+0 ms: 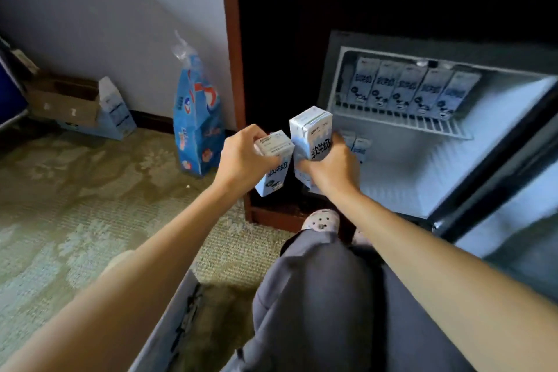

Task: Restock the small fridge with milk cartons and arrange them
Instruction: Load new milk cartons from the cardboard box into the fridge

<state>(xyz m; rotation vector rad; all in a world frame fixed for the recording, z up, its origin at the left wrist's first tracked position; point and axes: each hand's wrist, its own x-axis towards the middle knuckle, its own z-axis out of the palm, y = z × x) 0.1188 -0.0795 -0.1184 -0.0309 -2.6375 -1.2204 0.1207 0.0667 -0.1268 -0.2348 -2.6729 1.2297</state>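
Fingers [265, 145] of the left hand [244, 157] clamp one milk carton [273, 166], the right hand [329, 166] another [312, 136]; both hover outside the fridge [422, 166] at two o'clock; next, set them beside the lower cartons [357, 145].

White wire fridge shelf [428, 125] bears five upright blue-white milk cartons [404, 86]; two more cartons [359, 145] stand below the shelf.

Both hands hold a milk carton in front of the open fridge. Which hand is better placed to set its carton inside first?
Probably the right hand: it and its carton sit at the fridge opening, near cartons on the lower level. The left hand with its carton is further left, before the dark cabinet.
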